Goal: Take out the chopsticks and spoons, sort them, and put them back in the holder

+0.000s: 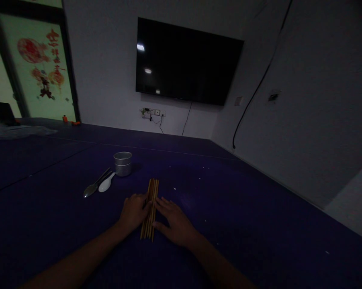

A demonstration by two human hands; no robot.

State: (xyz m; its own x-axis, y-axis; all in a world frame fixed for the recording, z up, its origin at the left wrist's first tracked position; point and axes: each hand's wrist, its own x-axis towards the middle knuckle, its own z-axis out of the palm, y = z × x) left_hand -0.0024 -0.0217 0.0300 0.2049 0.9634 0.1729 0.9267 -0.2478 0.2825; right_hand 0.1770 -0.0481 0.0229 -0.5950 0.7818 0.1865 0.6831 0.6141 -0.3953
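Several wooden chopsticks [152, 216] lie side by side on the dark purple surface, pointing away from me. My left hand [134, 212] is at their left side, fingers bent against the edge and the thumb laid over the sticks. From the right, my right hand [175, 221] touches the bundle with its fingertips, its fingers stretched out and the thumb spread apart near the lower part. Beyond the left hand are a white soup spoon [106, 183] and a metal spoon [91, 189], with a grey metal cup [123, 163] standing upright beside them.
The purple tabletop [244, 208] carries small white scraps [174, 188]. A wall-mounted television [183, 64] hangs beyond it, above sockets and cables. A black cable [256, 90] runs down the right wall. Plastic sheeting [15, 131] and orange objects [65, 119] lie far left.
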